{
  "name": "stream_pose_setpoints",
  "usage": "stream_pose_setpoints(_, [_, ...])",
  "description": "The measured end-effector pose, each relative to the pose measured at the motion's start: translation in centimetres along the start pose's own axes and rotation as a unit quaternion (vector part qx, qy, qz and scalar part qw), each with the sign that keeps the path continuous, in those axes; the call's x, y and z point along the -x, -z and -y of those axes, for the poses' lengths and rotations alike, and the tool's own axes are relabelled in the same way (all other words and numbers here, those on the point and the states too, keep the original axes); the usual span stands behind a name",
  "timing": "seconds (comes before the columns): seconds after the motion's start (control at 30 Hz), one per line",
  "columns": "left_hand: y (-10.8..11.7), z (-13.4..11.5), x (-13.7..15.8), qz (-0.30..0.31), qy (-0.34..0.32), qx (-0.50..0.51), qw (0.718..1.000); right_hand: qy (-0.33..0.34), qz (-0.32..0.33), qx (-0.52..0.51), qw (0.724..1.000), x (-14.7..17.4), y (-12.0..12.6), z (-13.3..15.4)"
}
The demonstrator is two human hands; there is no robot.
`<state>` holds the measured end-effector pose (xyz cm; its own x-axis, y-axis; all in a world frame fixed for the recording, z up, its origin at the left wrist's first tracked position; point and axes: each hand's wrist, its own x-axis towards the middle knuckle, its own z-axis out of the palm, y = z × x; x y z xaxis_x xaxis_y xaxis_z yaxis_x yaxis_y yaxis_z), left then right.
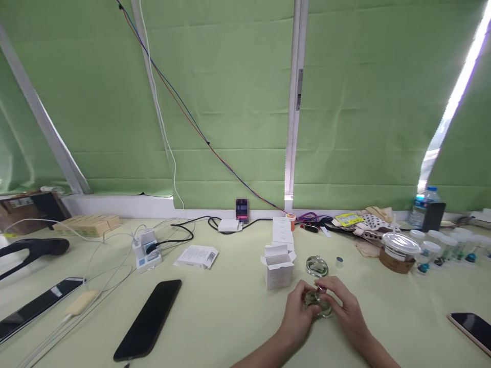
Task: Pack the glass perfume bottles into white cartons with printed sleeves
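While left hand (297, 310) holds glassware (325, 307), right (344, 300) pinches cap (321, 290)

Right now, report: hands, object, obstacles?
Left hand on round transparent object. Right hand pinching small shiny piece. Another round transparent object, open white cardboard box beyond.

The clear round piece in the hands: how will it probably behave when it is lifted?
The piece looks like glass, being shiny and see-through, so it is probably fragile and may feel slippery. Its rounded outline suggests it could roll if stood on edge.
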<state>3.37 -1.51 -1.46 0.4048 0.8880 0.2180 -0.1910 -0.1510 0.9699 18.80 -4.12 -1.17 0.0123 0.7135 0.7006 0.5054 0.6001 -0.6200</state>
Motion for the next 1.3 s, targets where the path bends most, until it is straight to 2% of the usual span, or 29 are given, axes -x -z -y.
stream_pose_setpoints(0.27, [0.0, 0.3, 0.0, 0.000, 0.007, -0.013, 1.000, -0.017, 0.029, 0.009, 0.999, 0.9, -0.4, -1.0])
stream_pose_setpoints(0.7, [-0.1, 0.3, 0.0, 0.000, -0.002, -0.013, 1.000, -0.037, 0.048, -0.019, 0.998, 2.1, -0.4, 0.1])
stream_pose_setpoints(0.9, [-0.1, 0.4, 0.0, -0.009, 0.003, 0.013, 1.000, -0.052, 0.127, 0.011, 0.990, 2.4, -0.6, -0.1])
stream_pose_setpoints(1.0, [0.0, 0.4, 0.0, -0.013, 0.003, 0.019, 1.000, -0.067, 0.151, 0.033, 0.986, 2.7, -1.0, -0.7])
stream_pose_setpoints(1.3, [0.3, 0.0, 0.0, -0.012, -0.008, -0.040, 0.999, -0.095, 0.155, 0.045, 0.982, 3.0, -1.5, -3.5])
